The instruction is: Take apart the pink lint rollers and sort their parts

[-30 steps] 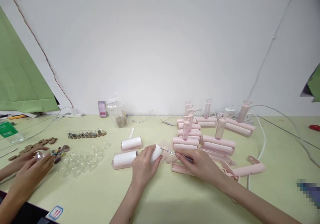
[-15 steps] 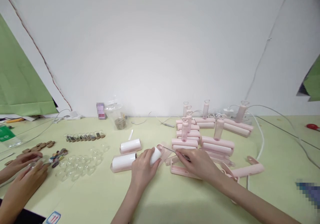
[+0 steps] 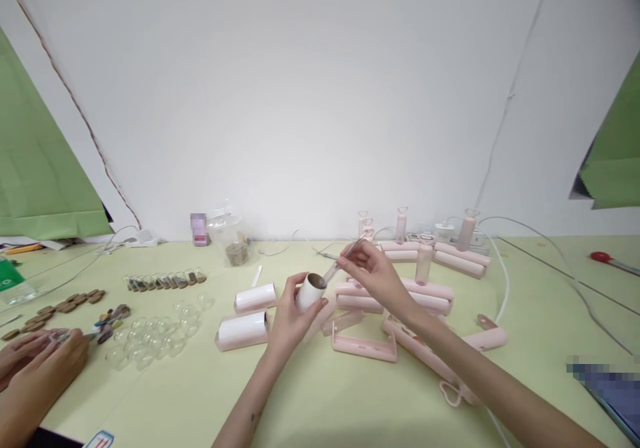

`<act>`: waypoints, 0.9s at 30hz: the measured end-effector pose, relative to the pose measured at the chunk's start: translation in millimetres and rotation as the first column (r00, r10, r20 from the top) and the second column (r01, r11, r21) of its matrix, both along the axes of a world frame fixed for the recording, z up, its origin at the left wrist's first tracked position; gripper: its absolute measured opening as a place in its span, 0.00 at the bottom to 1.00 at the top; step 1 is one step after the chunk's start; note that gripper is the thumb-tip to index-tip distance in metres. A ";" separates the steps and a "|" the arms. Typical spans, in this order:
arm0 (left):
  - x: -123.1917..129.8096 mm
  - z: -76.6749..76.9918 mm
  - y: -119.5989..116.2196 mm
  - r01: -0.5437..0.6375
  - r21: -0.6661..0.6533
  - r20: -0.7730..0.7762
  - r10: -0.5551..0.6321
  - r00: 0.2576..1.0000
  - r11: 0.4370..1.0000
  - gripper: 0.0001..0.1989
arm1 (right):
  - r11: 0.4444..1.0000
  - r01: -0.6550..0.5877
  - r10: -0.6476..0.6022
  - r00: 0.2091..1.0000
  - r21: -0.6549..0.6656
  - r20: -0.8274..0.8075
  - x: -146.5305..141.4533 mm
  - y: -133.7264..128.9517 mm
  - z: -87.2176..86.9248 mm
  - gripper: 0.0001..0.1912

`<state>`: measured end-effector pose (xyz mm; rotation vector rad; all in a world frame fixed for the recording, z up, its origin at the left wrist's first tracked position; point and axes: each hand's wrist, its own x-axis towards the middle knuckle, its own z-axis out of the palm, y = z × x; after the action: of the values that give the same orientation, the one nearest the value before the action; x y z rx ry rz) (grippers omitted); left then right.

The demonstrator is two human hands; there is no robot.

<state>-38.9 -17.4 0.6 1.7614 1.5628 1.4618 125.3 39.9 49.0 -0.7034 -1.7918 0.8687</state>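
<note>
Your left fingers [image 3: 293,285] wrap the roll [image 3: 309,295]; your right fingers [image 3: 357,270] pinch a clear strip [image 3: 331,274], which could tear if tugged sharply.

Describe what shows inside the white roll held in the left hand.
The roll shows a brown inner wall at its open end. A pale piece in the right hand sits at the rim; whether its tip goes inside is unclear. The roll's side hides its depths.
</note>
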 end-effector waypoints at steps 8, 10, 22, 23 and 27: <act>3.1 -5.5 18.4 0.095 0.072 0.025 -0.097 0.995 0.993 0.21 | 0.980 -0.190 0.199 0.918 -0.061 0.343 -19.6 21.3 3.7 0.10; 1.8 -8.6 20.4 0.093 0.060 0.011 -0.094 0.995 0.994 0.21 | 0.973 -0.221 0.228 0.908 -0.062 0.352 -19.6 23.3 7.3 0.10; 5.1 4.5 26.8 -0.213 -0.230 -0.551 0.053 0.833 0.950 0.20 | 0.997 0.040 -0.019 0.949 0.060 -0.315 104.2 -43.4 45.0 0.12; 7.1 1.1 27.5 -0.213 -0.260 -0.572 0.027 0.820 0.942 0.19 | 0.997 0.050 -0.026 0.943 0.066 -0.330 112.4 -47.2 47.8 0.12; 11.4 -14.5 26.2 -0.207 -0.362 -0.605 -0.060 0.794 0.909 0.23 | 0.987 0.107 -0.055 0.926 0.122 -0.374 125.9 -58.0 56.3 0.11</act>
<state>-27.5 8.8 -13.9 2.0105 2.0762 0.5042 251.1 -18.2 105.2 -0.4813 -1.4576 0.7542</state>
